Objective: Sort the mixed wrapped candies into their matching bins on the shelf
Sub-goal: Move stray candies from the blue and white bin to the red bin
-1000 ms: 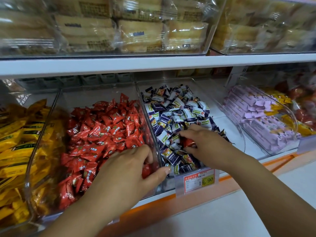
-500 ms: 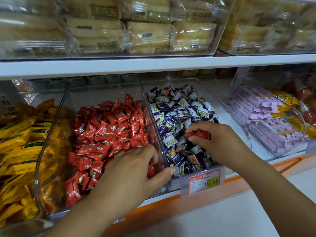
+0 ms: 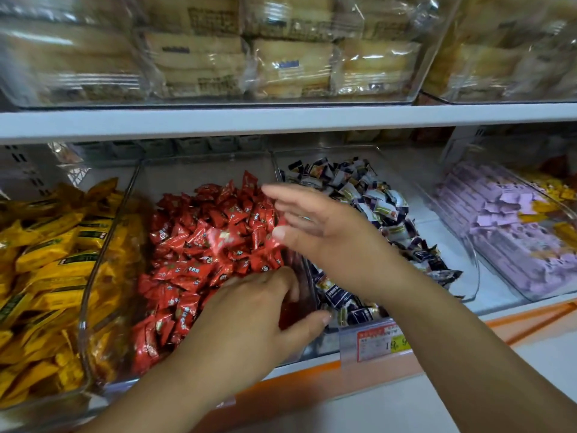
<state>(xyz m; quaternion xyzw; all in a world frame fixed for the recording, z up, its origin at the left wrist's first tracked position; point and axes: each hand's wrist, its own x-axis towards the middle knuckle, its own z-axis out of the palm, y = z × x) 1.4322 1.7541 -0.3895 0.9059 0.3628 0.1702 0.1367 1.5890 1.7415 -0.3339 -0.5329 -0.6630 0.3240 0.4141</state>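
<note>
- Since half a second ago the right hand has crossed left from the blue-and-white candies and now hangs over the red candies. Its fingers are spread and released, holding nothing.
- The red candy it pinched before cannot be picked out from the heap below, where one bright patch is smeared by motion.
- The left hand grips the near right corner of the red-candy bin, thumb outside the clear wall and fingers curled inside among the wrappers. Its fingertips are hidden.
- The right forearm lies across the near end of the blue-and-white bin and covers part of a price tag, so only some digits can be read.
- Yellow packets fill the bin at far left, cut off by the frame edge.
- Purple packets lie in a bin to the right, with yellow ones mixed in.
- Above the shelf edge sit wrapped cakes, with labels too blurred to read.
</note>
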